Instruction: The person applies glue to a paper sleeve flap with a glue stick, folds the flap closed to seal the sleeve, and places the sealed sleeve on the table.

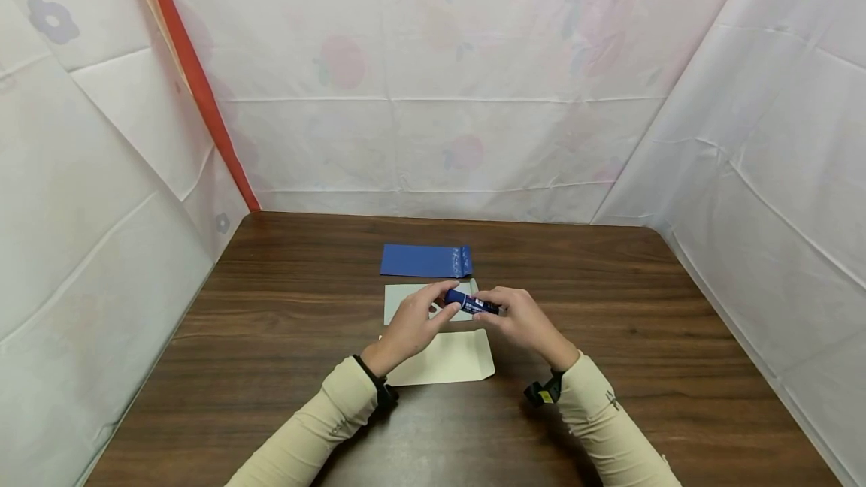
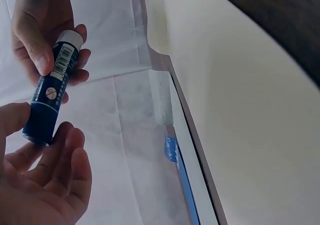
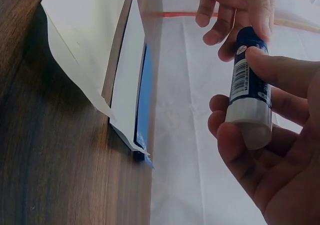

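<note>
A dark blue glue stick [image 1: 471, 302] with a white base is held between both hands above the envelopes. My left hand [image 1: 413, 324] pinches its blue cap end between thumb and fingers. The right hand [image 1: 526, 323] grips the labelled body, thumb on one side and fingers curled round the other, as the right wrist view shows. Below the hands lies a cream envelope [image 1: 449, 361] with its flap to the right. Behind it is a pale greenish-white envelope [image 1: 398, 305], partly hidden by the left hand. Farthest back lies a blue envelope [image 1: 419, 260], with shiny streaks on its flap.
The dark wood-grain table [image 1: 284, 322] carries the three envelopes in a column near its middle. White printed cloth [image 1: 433, 81] stands round the back and sides, with a red strip [image 1: 203, 89] at the back left. A black device is strapped on each wrist.
</note>
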{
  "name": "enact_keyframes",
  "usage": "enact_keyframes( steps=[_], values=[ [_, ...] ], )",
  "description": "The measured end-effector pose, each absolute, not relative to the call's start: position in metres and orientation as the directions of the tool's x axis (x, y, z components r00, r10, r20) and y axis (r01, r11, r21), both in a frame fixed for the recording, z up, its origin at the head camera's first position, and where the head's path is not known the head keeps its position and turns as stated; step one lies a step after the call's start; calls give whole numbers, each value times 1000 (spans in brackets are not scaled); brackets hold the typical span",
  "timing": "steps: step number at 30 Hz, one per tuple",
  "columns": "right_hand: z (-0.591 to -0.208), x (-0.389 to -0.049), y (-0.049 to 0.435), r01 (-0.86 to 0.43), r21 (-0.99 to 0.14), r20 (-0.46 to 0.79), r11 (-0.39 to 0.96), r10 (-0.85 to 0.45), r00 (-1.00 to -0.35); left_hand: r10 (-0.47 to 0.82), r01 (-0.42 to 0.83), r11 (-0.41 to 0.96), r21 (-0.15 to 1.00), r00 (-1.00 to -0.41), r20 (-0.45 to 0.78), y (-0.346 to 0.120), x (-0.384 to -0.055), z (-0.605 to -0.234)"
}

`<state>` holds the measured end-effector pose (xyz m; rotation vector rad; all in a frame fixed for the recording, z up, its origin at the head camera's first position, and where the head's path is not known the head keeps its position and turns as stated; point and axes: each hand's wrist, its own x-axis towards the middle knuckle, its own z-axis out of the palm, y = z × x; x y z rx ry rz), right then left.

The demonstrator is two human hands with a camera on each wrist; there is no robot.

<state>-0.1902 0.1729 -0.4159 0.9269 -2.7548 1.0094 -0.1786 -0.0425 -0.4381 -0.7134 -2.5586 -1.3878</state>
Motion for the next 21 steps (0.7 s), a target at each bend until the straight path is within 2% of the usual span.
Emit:
enact_keyframes(
  steps=[11, 21],
  values=[
    [-422, -192, 171, -622, -557, 315, 550, -553, -772, 348, 537, 481, 693, -843, 411, -47, -180, -439],
    [-428, -192, 170, -644, -531, 380, 550, -525, -762, 358, 584, 498, 641, -812, 462, -48, -182, -440]
  ],
)
